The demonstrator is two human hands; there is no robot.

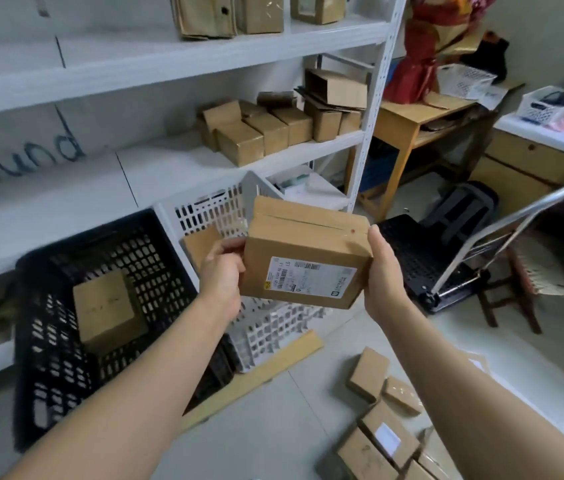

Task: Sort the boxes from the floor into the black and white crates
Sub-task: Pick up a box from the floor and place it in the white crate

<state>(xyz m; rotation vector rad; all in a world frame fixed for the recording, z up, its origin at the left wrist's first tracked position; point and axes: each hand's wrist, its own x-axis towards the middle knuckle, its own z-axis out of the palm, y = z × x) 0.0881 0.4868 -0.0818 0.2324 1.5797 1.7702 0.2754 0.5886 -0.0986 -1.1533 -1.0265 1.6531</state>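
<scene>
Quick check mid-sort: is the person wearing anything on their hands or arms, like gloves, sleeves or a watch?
Nothing shows. The left hand and right hand are bare: no gloves, and no rings that I can see. The left forearm and right forearm are uncovered to the frame edge: no sleeves, watch, bands or markings in view.

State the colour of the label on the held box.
The label is white with black print; head view.
</scene>
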